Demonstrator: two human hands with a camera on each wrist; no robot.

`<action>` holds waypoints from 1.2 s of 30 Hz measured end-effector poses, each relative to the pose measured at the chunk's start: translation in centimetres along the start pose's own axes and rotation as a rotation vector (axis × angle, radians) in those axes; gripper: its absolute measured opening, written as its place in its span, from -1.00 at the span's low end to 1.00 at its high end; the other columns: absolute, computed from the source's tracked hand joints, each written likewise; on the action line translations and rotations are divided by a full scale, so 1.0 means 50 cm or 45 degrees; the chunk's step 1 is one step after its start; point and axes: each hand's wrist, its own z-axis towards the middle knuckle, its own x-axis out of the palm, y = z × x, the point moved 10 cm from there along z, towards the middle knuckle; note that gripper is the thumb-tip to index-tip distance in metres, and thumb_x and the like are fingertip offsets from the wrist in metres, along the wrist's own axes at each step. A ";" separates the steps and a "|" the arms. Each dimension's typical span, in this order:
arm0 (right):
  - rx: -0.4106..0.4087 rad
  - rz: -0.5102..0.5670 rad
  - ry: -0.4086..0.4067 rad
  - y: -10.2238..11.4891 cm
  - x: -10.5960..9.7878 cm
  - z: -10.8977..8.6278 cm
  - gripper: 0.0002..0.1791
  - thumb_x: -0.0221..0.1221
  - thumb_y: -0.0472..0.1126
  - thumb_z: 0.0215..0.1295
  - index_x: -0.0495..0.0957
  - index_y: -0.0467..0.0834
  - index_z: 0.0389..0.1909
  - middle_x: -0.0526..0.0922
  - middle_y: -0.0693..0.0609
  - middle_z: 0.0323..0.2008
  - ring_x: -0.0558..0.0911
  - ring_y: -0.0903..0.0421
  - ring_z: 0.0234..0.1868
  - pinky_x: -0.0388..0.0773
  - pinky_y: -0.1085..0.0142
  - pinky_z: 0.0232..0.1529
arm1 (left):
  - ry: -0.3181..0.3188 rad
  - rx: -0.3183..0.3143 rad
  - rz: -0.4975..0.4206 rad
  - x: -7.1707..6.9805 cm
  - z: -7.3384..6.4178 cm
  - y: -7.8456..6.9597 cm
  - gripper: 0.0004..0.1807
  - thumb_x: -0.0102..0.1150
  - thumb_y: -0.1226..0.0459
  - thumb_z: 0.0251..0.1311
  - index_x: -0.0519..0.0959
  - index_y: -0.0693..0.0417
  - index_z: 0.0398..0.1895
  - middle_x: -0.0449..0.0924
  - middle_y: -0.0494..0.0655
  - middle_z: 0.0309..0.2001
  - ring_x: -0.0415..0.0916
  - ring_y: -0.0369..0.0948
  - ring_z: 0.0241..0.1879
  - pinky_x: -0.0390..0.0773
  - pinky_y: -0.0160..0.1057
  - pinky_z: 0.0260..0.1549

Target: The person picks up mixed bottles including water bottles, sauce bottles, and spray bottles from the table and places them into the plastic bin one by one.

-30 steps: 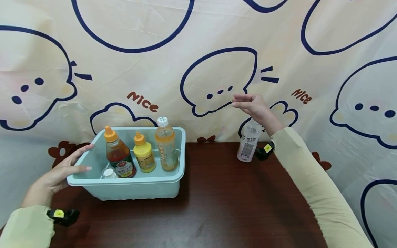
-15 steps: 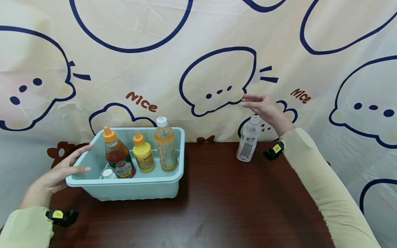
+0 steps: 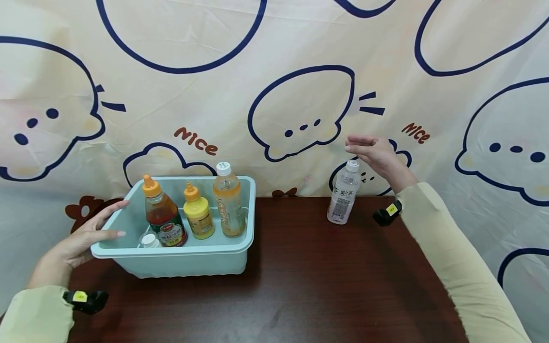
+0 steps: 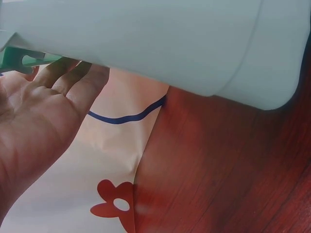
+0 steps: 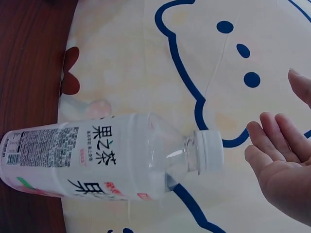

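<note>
My left hand [image 3: 83,236] holds the left end of a light blue plastic bin [image 3: 184,264], with the thumb over its rim. From below, in the left wrist view, the fingers [image 4: 73,82] reach up under that rim. Inside the bin stand a brown sauce bottle with an orange cap [image 3: 165,214], a yellow squeeze bottle [image 3: 199,216] and a white-capped drink bottle [image 3: 230,205]. My right hand [image 3: 377,155] is in the air just above and right of an upright labelled tea bottle [image 3: 343,195]. Its fingers are fairly straight and hold nothing; the bottle's white cap [image 5: 211,150] is apart from them.
A clear container with a white cap [image 3: 150,239] is in the bin's front left corner, mostly hidden by the wall. The dark wooden table [image 3: 291,286] meets a cream cloth backdrop [image 3: 300,176] with cartoon prints, close behind the bin and tea bottle.
My right hand has shifted right and a little down, away from over the tea bottle, uncovering its cap. The tea bottle, the bin and my left hand have stayed in place.
</note>
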 end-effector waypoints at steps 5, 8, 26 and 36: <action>0.017 -0.025 -0.026 -0.012 -0.015 0.001 -0.20 0.34 -0.21 -0.01 0.20 -0.27 0.26 0.23 -0.18 0.26 0.32 0.06 0.22 0.13 0.30 0.28 | -0.006 -0.013 0.003 -0.001 0.000 0.001 -0.27 -0.03 0.46 0.19 0.12 -0.50 0.29 0.02 -0.24 0.10 0.48 -0.28 -0.22 0.61 -0.08 -0.38; 0.020 -0.044 -0.035 -0.017 -0.024 -0.001 -0.21 0.32 -0.21 0.02 0.19 -0.28 0.27 0.22 -0.17 0.27 0.30 0.06 0.23 0.12 0.29 0.29 | -0.009 -0.019 0.013 -0.002 0.001 0.001 -0.27 -0.03 0.45 0.20 0.11 -0.50 0.29 -0.01 -0.19 0.14 0.47 -0.29 -0.22 0.61 -0.08 -0.37; 0.039 -0.084 0.012 -0.068 -0.040 0.006 -0.20 0.27 -0.25 0.08 0.10 -0.34 0.30 0.12 -0.26 0.31 0.29 0.06 0.22 0.09 0.24 0.30 | -0.006 -0.008 -0.014 0.000 0.000 0.001 -0.27 -0.02 0.46 0.19 0.14 -0.50 0.28 0.01 -0.20 0.11 0.51 -0.24 -0.23 0.61 -0.09 -0.39; 0.057 -0.136 0.019 -0.089 -0.040 0.008 -0.22 0.24 -0.22 0.12 0.10 -0.32 0.31 0.13 -0.25 0.31 0.18 -0.02 0.31 0.05 0.20 0.32 | -0.007 -0.001 -0.015 0.001 -0.002 0.000 -0.27 -0.02 0.46 0.19 0.15 -0.49 0.28 0.03 -0.23 0.09 0.52 -0.21 -0.25 0.61 -0.09 -0.41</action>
